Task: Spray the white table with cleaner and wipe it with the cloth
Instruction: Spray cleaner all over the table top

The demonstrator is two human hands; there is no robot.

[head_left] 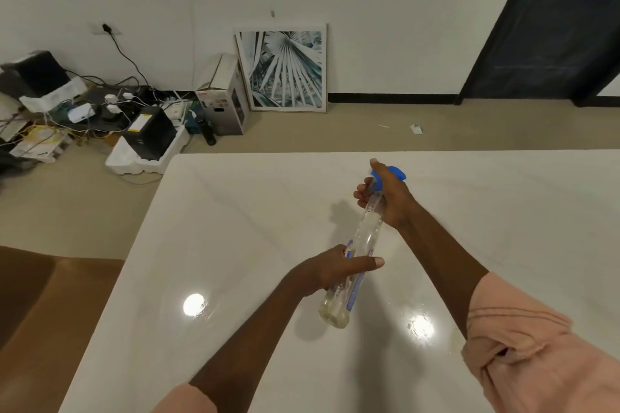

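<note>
A clear spray bottle [367, 235] with a blue trigger head is held above the glossy white table [235, 228], tilted with its nozzle pointing away from me. My right hand [389, 198] grips the neck at the trigger. My left hand [335, 270] wraps around the lower body of the bottle near its blue label. The bottle's base hangs just over the table's near middle. No cloth is in view.
The table's left edge drops to a beige floor and a brown surface [43, 305] at lower left. Beyond the far edge lie cables, boxes and electronics [110, 111], a cardboard box [224, 100] and a framed leaf print [285, 69] against the wall.
</note>
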